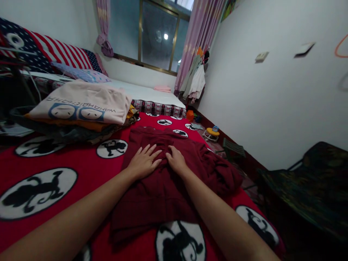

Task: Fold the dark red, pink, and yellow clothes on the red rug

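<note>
A maroon long-sleeved top [160,199] lies spread out and wrinkled on a red blanket [89,159] printed with dark figures in white ovals. My left hand [144,162] rests flat on its upper middle, fingers spread. Close beside it, my right hand [176,159] is on the cloth with its fingers bent, thumb and forefinger against a fold at the centre; its other fingers are mostly hidden. One bunched sleeve [223,170] of the top reaches to the right edge of the bed.
Folded clothes are stacked at the left, a pale pink printed shirt [89,99] uppermost. Behind is a bed with a white surface [136,87]. Along the right wall stand a small yellow stool [212,132], a dark folding stool [233,148] and a camouflage-patterned chair [307,185].
</note>
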`<act>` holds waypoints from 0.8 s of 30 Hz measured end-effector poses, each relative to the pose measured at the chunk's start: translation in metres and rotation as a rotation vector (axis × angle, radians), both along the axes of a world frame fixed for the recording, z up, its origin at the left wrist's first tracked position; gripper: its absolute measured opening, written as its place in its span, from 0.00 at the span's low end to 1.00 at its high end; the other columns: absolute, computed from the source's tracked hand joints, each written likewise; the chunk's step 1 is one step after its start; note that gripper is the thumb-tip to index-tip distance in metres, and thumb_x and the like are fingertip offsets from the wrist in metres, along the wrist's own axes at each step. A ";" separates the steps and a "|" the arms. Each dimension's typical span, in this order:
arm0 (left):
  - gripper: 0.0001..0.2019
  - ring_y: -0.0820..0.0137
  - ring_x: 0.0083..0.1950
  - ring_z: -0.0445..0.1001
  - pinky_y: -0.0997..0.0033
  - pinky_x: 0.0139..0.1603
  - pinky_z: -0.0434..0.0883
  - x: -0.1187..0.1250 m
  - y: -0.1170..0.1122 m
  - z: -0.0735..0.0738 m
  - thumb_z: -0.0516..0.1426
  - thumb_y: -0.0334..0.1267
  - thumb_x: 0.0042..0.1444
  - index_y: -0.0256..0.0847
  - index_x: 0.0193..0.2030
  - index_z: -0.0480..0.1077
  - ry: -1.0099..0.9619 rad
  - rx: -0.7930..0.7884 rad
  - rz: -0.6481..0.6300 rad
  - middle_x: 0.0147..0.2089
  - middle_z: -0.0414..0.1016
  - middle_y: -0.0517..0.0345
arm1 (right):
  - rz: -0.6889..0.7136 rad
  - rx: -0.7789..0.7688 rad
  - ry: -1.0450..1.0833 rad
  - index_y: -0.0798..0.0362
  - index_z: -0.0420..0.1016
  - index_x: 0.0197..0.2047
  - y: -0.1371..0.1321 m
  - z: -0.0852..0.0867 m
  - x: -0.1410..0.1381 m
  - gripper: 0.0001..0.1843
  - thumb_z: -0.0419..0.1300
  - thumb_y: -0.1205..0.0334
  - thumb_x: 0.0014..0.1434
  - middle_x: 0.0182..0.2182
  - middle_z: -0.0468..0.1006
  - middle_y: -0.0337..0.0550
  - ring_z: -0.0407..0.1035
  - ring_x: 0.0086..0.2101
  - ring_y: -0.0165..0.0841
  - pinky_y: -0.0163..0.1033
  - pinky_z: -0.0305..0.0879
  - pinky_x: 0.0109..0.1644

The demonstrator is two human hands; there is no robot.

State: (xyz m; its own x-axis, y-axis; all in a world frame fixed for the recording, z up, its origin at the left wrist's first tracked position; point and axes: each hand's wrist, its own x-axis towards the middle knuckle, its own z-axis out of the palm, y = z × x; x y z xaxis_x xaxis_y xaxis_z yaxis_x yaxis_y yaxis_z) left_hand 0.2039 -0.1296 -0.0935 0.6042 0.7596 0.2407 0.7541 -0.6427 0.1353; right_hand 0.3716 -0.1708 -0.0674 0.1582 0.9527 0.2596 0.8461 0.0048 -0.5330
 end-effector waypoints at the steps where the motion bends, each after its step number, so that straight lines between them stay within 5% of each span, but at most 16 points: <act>1: 0.27 0.54 0.73 0.47 0.45 0.69 0.49 0.000 0.000 0.001 0.44 0.53 0.66 0.50 0.68 0.58 -0.014 0.005 -0.002 0.73 0.47 0.54 | 0.088 0.001 -0.057 0.57 0.65 0.61 -0.015 0.004 0.006 0.26 0.57 0.64 0.59 0.58 0.71 0.53 0.66 0.57 0.38 0.43 0.60 0.61; 4: 0.26 0.53 0.73 0.48 0.44 0.68 0.49 0.001 0.000 0.001 0.45 0.53 0.65 0.50 0.68 0.59 -0.061 0.018 -0.012 0.73 0.49 0.53 | 0.161 0.064 -0.295 0.53 0.65 0.62 -0.069 0.019 0.042 0.28 0.59 0.63 0.58 0.61 0.68 0.50 0.63 0.59 0.37 0.44 0.58 0.63; 6: 0.26 0.53 0.72 0.48 0.44 0.68 0.48 0.003 0.000 0.000 0.45 0.53 0.65 0.50 0.67 0.60 -0.077 0.011 -0.005 0.73 0.50 0.53 | -0.052 0.121 -0.547 0.52 0.66 0.61 -0.103 0.031 0.077 0.27 0.60 0.59 0.57 0.65 0.60 0.53 0.54 0.64 0.45 0.56 0.50 0.66; 8: 0.26 0.52 0.72 0.48 0.44 0.68 0.47 0.004 0.000 0.000 0.46 0.53 0.65 0.49 0.67 0.61 -0.085 -0.003 0.008 0.73 0.50 0.52 | -0.316 0.079 -0.694 0.56 0.61 0.64 -0.131 0.037 0.111 0.38 0.63 0.49 0.54 0.69 0.49 0.61 0.45 0.66 0.56 0.65 0.50 0.63; 11: 0.26 0.51 0.72 0.48 0.42 0.68 0.47 0.006 -0.001 -0.002 0.47 0.52 0.65 0.48 0.67 0.61 -0.100 -0.010 0.016 0.72 0.51 0.50 | -0.481 -0.148 -0.692 0.62 0.56 0.67 -0.158 0.033 0.147 0.47 0.61 0.41 0.53 0.66 0.52 0.70 0.60 0.59 0.58 0.56 0.63 0.54; 13: 0.26 0.50 0.72 0.48 0.41 0.68 0.47 0.006 -0.001 -0.003 0.47 0.52 0.65 0.48 0.66 0.62 -0.117 0.000 0.016 0.72 0.51 0.50 | -0.474 -0.281 -0.650 0.60 0.63 0.63 -0.165 0.027 0.162 0.39 0.58 0.43 0.55 0.59 0.66 0.66 0.70 0.51 0.52 0.49 0.66 0.48; 17: 0.25 0.49 0.71 0.51 0.40 0.68 0.49 0.005 -0.003 -0.004 0.48 0.52 0.65 0.45 0.65 0.64 -0.182 0.004 -0.003 0.71 0.55 0.48 | -0.442 -0.346 -0.601 0.53 0.78 0.40 -0.152 0.041 0.196 0.12 0.57 0.60 0.54 0.37 0.80 0.50 0.75 0.40 0.43 0.40 0.64 0.41; 21: 0.25 0.53 0.69 0.56 0.48 0.67 0.56 0.002 -0.005 0.007 0.49 0.48 0.65 0.38 0.63 0.64 -0.407 0.115 0.003 0.70 0.55 0.40 | -0.639 -0.145 -0.456 0.57 0.78 0.27 -0.106 0.107 0.232 0.10 0.56 0.64 0.52 0.26 0.78 0.51 0.74 0.32 0.41 0.39 0.62 0.35; 24: 0.24 0.57 0.72 0.51 0.53 0.68 0.57 -0.002 -0.011 0.019 0.49 0.43 0.66 0.36 0.65 0.59 -0.595 0.369 -0.083 0.72 0.48 0.39 | -0.775 0.236 -0.228 0.62 0.79 0.35 -0.061 0.159 0.213 0.13 0.56 0.67 0.50 0.30 0.79 0.55 0.74 0.35 0.42 0.41 0.65 0.37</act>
